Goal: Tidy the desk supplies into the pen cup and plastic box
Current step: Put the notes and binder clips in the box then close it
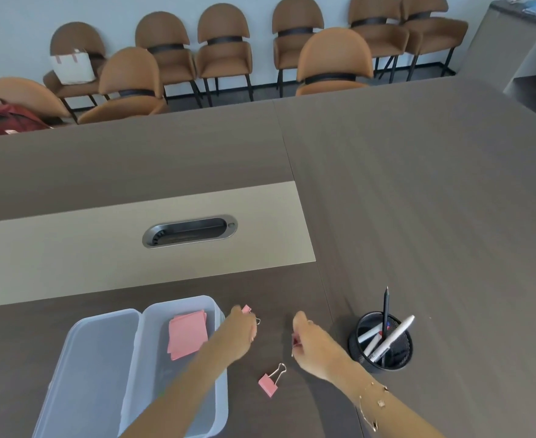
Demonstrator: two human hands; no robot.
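Note:
A clear plastic box sits open at the near left with pink sticky notes inside; its lid lies beside it on the left. My left hand reaches across the box and grips a pink binder clip just past the box's right rim. My right hand is closed on another pink clip, mostly hidden in its fingers. A third pink binder clip lies on the table between my arms. The black mesh pen cup at the right holds several pens.
A dark wooden table stretches ahead, with a beige inset strip and a metal cable port. Brown chairs line the far wall; a white bag and a red bag rest on two at the left.

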